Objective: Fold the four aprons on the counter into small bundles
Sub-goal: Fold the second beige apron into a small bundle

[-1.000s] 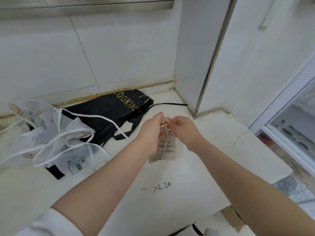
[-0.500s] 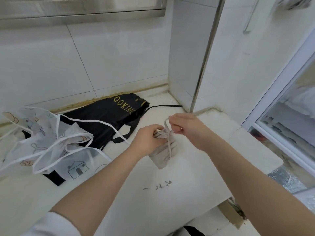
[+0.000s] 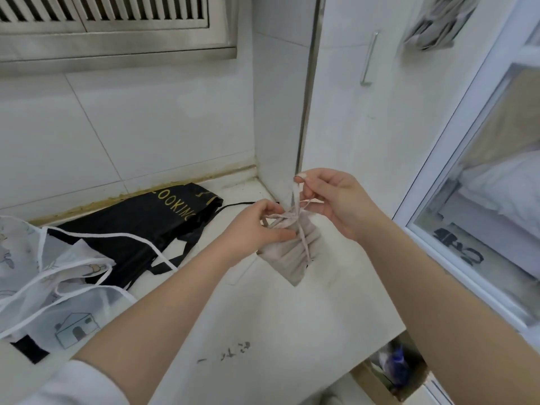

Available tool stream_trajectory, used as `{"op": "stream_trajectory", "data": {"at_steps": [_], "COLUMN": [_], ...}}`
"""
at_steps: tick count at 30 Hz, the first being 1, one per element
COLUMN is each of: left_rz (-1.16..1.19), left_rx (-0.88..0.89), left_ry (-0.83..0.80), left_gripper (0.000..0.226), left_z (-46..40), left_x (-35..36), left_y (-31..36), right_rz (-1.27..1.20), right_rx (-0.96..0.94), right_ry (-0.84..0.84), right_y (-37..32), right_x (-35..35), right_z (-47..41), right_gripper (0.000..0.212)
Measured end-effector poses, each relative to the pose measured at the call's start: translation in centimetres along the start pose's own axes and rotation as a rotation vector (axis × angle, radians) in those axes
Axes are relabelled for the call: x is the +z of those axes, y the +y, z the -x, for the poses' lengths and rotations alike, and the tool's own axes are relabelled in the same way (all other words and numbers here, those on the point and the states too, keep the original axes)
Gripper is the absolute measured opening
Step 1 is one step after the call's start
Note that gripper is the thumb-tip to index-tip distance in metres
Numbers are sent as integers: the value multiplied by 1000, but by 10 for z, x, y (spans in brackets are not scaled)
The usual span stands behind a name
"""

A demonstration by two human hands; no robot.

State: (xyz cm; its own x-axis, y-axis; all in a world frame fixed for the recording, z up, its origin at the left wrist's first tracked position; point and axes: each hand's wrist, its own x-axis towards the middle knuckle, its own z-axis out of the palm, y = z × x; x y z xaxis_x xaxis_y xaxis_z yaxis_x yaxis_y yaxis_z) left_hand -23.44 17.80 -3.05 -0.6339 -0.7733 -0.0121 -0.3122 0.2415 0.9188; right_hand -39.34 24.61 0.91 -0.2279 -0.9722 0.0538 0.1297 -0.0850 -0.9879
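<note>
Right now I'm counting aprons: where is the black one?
The black apron lies unfolded on the counter at left, against the back wall, partly under the white printed apron.

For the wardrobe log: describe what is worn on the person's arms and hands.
Both forearms are bare. The left arm has a white sleeve pushed up near the elbow. No sleeve shows on the right arm. The left hand and right hand wear no gloves, rings, or watch.

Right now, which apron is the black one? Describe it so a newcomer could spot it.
Start at the white counter and look to its back edge by the tiled wall. The black apron lies flat there, partly under the sheer white aprons. It alone is dark, with gold lettering.
</note>
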Motion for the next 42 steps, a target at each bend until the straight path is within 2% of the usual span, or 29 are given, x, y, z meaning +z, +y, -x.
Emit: {"op": "stream_trajectory", "data": {"at_steps": [3, 6, 9, 11, 13, 16, 19, 23, 27, 33, 37, 42], "left_rz": [341, 688, 872, 908, 843, 693, 607, 598, 557, 360, 290, 167], "left_rx": [-22, 18, 133, 233, 315, 422, 501, 578, 625, 705, 689, 677], "left_ry": [79, 141, 160, 144, 138, 136, 207, 270, 282, 349, 405, 518], "left_gripper": [42, 33, 32, 49, 61, 53, 43, 39, 34, 31, 29, 33], "left_z": [-26, -53, -76, -93, -110, -131, -145, -171, -192, -230, -261, -292], "left_x": [26, 51, 76, 90, 102, 112, 112, 107, 103, 104, 107, 101], "left_y": [34, 69, 101, 123, 152, 198, 243, 308, 357, 419, 441, 449], "right_rz": [-114, -133, -173, -202, -242, -250, -203, -187, -195, 227, 424, 576], "right_rx": [-11, -79, -187, -236, -294, -354, -395, -440, -394, -475, -543, -601], "right_ry": [3, 27, 50, 50, 25, -1, 1, 12, 20, 205, 312, 382], "right_y": [-26, -59, -91, -113, -143, -184, -221, -285, -339, -408, -430, -442], "right_x": [-33, -66, -92, -108, -129, -154, -174, -201, -229, -272, -289, -295], "right_z": [-4, -12, -22, -32, -39, -50, -58, -77, -97, -138, -166, -204], "right_gripper": [21, 25, 27, 27, 27, 24, 22, 17, 14, 9, 23, 19]}}
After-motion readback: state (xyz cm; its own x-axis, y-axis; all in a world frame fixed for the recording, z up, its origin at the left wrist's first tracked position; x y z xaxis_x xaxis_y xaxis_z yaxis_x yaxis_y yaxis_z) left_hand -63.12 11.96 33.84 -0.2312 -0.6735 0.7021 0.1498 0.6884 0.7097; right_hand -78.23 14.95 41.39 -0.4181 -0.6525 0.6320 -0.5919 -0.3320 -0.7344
